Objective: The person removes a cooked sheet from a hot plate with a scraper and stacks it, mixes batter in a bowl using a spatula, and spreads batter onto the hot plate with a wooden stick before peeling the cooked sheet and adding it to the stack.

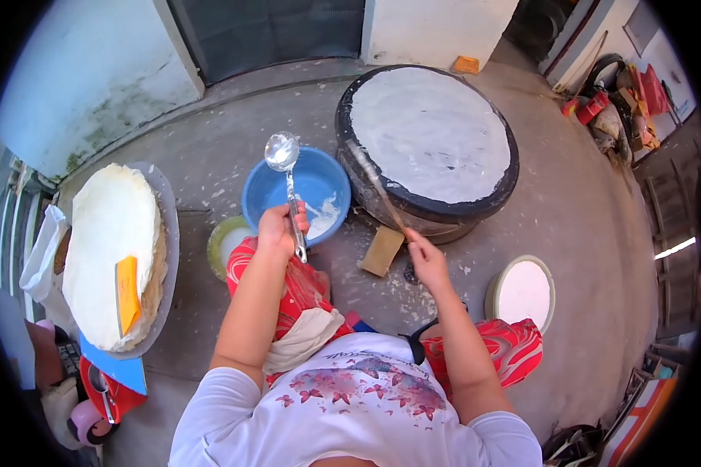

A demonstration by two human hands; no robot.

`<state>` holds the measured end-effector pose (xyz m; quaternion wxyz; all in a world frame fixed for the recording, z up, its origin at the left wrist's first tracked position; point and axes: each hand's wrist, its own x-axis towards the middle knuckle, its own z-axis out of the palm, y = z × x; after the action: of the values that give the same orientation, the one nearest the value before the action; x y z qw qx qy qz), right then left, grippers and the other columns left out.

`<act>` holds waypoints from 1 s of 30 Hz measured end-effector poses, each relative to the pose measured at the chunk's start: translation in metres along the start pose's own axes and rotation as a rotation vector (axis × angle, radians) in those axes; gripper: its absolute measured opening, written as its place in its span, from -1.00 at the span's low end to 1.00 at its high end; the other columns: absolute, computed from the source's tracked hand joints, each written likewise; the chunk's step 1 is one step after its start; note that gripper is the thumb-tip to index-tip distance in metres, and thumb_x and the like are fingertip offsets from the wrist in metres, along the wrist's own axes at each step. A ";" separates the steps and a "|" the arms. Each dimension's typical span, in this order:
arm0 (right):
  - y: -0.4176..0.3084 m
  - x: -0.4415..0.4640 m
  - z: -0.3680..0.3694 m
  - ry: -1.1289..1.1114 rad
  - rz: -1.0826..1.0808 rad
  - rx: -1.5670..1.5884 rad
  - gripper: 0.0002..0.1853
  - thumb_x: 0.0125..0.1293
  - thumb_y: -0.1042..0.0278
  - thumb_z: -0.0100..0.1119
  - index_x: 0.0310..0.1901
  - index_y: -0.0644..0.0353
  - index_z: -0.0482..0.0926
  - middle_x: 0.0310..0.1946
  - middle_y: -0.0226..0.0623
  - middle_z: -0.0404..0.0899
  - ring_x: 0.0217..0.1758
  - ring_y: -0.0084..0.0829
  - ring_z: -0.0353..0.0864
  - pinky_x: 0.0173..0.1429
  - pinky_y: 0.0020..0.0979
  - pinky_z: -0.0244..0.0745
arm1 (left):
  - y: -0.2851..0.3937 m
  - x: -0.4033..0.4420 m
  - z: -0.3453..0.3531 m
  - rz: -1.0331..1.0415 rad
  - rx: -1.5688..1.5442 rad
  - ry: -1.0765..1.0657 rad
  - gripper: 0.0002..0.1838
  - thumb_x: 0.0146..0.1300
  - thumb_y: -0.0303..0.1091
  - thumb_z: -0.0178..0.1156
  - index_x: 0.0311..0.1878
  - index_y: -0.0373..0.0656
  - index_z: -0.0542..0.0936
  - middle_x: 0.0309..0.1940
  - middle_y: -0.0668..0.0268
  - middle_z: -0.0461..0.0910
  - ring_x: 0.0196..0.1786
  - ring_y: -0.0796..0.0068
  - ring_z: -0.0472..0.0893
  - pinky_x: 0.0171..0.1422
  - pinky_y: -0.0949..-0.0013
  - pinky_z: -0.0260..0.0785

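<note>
My left hand is closed round the handle of a metal ladle, its bowl raised over the far rim of a blue basin. White paste is smeared inside the basin. In my right hand is the end of a thin wooden stick, whose far end is blurred and reaches over the near left edge of a large round black-rimmed griddle. A white layer with a few dark gaps covers most of the griddle's top.
To the left, a stack of round white sheets carries a yellow flat piece. A bucket of white stuff stands on the right, a green bowl by my left knee. A tan block leans near the griddle's base.
</note>
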<state>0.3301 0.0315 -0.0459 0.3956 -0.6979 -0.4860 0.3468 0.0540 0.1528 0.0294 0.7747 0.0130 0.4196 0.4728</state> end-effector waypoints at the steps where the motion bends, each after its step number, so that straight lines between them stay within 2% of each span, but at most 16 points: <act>1: 0.007 0.000 -0.012 0.146 -0.171 0.019 -0.68 0.32 0.29 -0.09 0.08 0.02 0.47 -0.10 -0.17 0.57 -0.10 -0.48 0.56 -0.03 -0.49 0.40 | 0.000 0.000 0.000 -0.019 0.038 -0.014 -0.71 0.33 -0.36 -0.28 -0.14 -0.42 0.34 -0.50 0.29 0.34 -0.61 0.59 0.24 -0.56 0.54 0.17; 4: 0.019 -0.003 -0.038 0.325 -0.128 -0.011 -0.68 0.33 0.36 -0.09 0.08 0.15 0.46 -0.09 -0.37 0.56 -0.20 -0.67 0.46 -0.08 -0.60 0.37 | -0.002 0.001 0.000 -0.042 0.091 -0.033 -0.71 0.33 -0.37 -0.28 -0.15 -0.42 0.34 -0.50 0.29 0.34 -0.62 0.59 0.24 -0.57 0.54 0.18; 7: 0.025 -0.022 -0.040 0.215 -0.114 -0.208 -0.68 0.31 0.36 -0.06 0.08 0.14 0.46 -0.13 -0.37 0.58 -0.13 -0.58 0.52 -0.01 -0.57 0.36 | -0.004 0.004 0.000 -0.047 0.092 -0.047 -0.73 0.31 -0.38 -0.28 -0.17 -0.42 0.34 -0.50 0.27 0.34 -0.61 0.56 0.25 -0.57 0.52 0.18; 8: 0.011 -0.033 -0.037 0.110 0.024 -0.265 -0.69 0.31 0.36 -0.08 0.05 0.09 0.48 -0.08 -0.19 0.56 -0.07 -0.46 0.55 0.00 -0.47 0.40 | -0.005 0.004 0.000 -0.047 0.080 -0.057 -0.74 0.30 -0.39 -0.28 -0.20 -0.41 0.34 -0.51 0.25 0.33 -0.60 0.53 0.27 -0.56 0.51 0.18; 9: 0.018 -0.031 -0.039 0.115 0.027 -0.265 -0.69 0.31 0.36 -0.08 0.05 0.09 0.48 -0.08 -0.19 0.56 -0.07 -0.46 0.55 0.00 -0.47 0.40 | -0.005 0.005 0.001 -0.050 0.084 -0.061 -0.74 0.30 -0.39 -0.28 -0.20 -0.41 0.34 -0.51 0.25 0.33 -0.60 0.53 0.27 -0.56 0.51 0.18; 11: 0.024 -0.026 -0.042 0.139 0.020 0.081 -0.69 0.30 0.35 -0.08 0.06 0.16 0.47 -0.04 -0.20 0.54 -0.08 -0.45 0.56 -0.02 -0.46 0.41 | -0.006 0.004 0.002 -0.040 0.075 -0.035 -0.74 0.30 -0.39 -0.28 -0.20 -0.41 0.34 -0.52 0.25 0.33 -0.59 0.53 0.27 -0.56 0.51 0.18; 12: 0.026 -0.023 -0.051 0.245 0.252 0.295 -0.68 0.30 0.34 -0.07 0.05 0.21 0.47 -0.01 -0.21 0.53 -0.03 -0.46 0.54 0.03 -0.48 0.38 | -0.006 0.005 0.001 -0.044 0.082 -0.038 -0.74 0.30 -0.39 -0.28 -0.20 -0.41 0.34 -0.52 0.25 0.33 -0.59 0.53 0.27 -0.56 0.51 0.18; 15: 0.052 -0.026 -0.057 0.410 0.044 0.015 -0.68 0.30 0.35 -0.08 0.06 0.18 0.47 -0.03 -0.23 0.54 -0.04 -0.47 0.53 0.01 -0.48 0.38 | -0.007 0.009 -0.003 -0.052 0.091 -0.074 -0.74 0.30 -0.39 -0.28 -0.20 -0.41 0.34 -0.52 0.26 0.33 -0.59 0.53 0.28 -0.56 0.51 0.18; 17: 0.047 -0.040 -0.037 0.318 -0.029 -0.081 -0.68 0.31 0.35 -0.08 0.07 0.15 0.46 -0.04 -0.26 0.55 -0.06 -0.48 0.53 0.02 -0.49 0.36 | -0.006 0.010 -0.003 -0.045 0.106 -0.069 -0.74 0.31 -0.39 -0.29 -0.20 -0.41 0.34 -0.52 0.26 0.32 -0.58 0.53 0.29 -0.56 0.51 0.18; 19: 0.021 -0.055 -0.032 -0.205 0.051 -0.019 -0.64 0.31 0.36 -0.04 0.15 0.12 0.40 -0.35 -0.47 0.52 -0.38 -0.66 0.43 -0.21 -0.59 0.39 | -0.007 0.010 -0.001 -0.047 0.095 -0.068 -0.73 0.31 -0.39 -0.29 -0.20 -0.40 0.34 -0.52 0.26 0.32 -0.58 0.53 0.29 -0.56 0.51 0.18; 20: 0.016 -0.055 -0.035 -0.201 0.052 -0.018 -0.64 0.31 0.36 -0.04 0.15 0.12 0.40 -0.35 -0.47 0.52 -0.38 -0.66 0.43 -0.21 -0.59 0.39 | -0.007 0.010 0.000 -0.044 0.085 -0.063 -0.73 0.31 -0.38 -0.29 -0.20 -0.40 0.34 -0.52 0.26 0.32 -0.58 0.53 0.29 -0.57 0.51 0.18; 23: 0.023 -0.040 -0.043 0.004 0.247 0.327 -0.59 0.26 0.41 0.04 0.16 0.08 0.39 -0.39 -0.48 0.51 -0.43 -0.67 0.41 -0.32 -0.60 0.39 | -0.008 0.010 0.001 -0.039 0.091 -0.062 -0.73 0.31 -0.38 -0.29 -0.20 -0.40 0.34 -0.53 0.26 0.33 -0.57 0.54 0.29 -0.57 0.51 0.19; 25: 0.069 -0.022 -0.054 0.439 -0.175 0.106 -0.56 0.22 0.46 0.07 0.17 0.08 0.38 -0.49 -0.50 0.48 -0.59 -0.69 0.35 -0.55 -0.61 0.29 | -0.009 0.012 -0.001 -0.045 0.091 -0.057 -0.73 0.31 -0.38 -0.29 -0.20 -0.40 0.34 -0.53 0.27 0.33 -0.57 0.54 0.29 -0.57 0.52 0.19; 26: 0.074 -0.022 -0.062 0.445 -0.173 0.106 -0.56 0.22 0.46 0.07 0.17 0.08 0.38 -0.49 -0.50 0.48 -0.59 -0.69 0.35 -0.55 -0.61 0.29 | -0.009 0.013 -0.002 -0.049 0.085 -0.054 -0.73 0.31 -0.38 -0.29 -0.20 -0.40 0.34 -0.54 0.27 0.33 -0.57 0.54 0.29 -0.57 0.52 0.19; 28: 0.080 -0.020 -0.074 0.453 0.158 -0.021 -0.53 0.21 0.50 0.06 0.19 0.10 0.35 -0.48 -0.43 0.49 -0.68 -0.67 0.35 -0.63 -0.61 0.27 | -0.008 0.014 -0.002 -0.048 0.098 -0.060 -0.73 0.31 -0.38 -0.29 -0.20 -0.40 0.35 -0.54 0.27 0.33 -0.58 0.55 0.29 -0.57 0.52 0.19; 30: 0.050 -0.026 -0.079 0.393 0.260 -0.004 -0.53 0.21 0.51 0.03 0.20 0.11 0.33 -0.48 -0.41 0.49 -0.71 -0.65 0.34 -0.64 -0.59 0.28 | -0.009 0.014 0.000 -0.045 0.111 -0.062 -0.73 0.31 -0.38 -0.29 -0.20 -0.40 0.35 -0.54 0.28 0.33 -0.58 0.55 0.29 -0.57 0.53 0.19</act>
<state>0.4118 -0.0210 -0.0524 0.4334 -0.8094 -0.3065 0.2511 0.0629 0.1583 0.0165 0.7958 0.0611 0.4210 0.4309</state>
